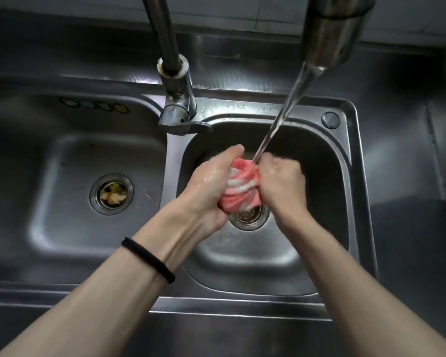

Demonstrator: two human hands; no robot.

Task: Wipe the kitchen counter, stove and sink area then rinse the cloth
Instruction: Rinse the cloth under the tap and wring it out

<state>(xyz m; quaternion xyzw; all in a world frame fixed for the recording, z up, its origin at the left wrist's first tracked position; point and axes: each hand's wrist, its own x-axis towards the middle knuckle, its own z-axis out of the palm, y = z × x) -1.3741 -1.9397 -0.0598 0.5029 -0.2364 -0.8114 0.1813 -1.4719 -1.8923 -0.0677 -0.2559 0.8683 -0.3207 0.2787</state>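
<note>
A pink and white striped cloth (241, 186) is bunched up between both hands over the right basin (327, 176) of a steel double sink. My left hand (211, 186) grips its left side, and my right hand (283, 181) grips its right side. Both hands are wet. A stream of water (278, 119) runs from the tap spout (332, 29) onto the top of the cloth. The basin's drain (249, 217) lies just below the cloth, partly hidden by it.
The left basin (62, 176) has a strainer with food scraps (112, 194). The tap base with its lever (178, 109) stands between the basins at the back. Dark counter (407, 240) borders the sink on the right and front.
</note>
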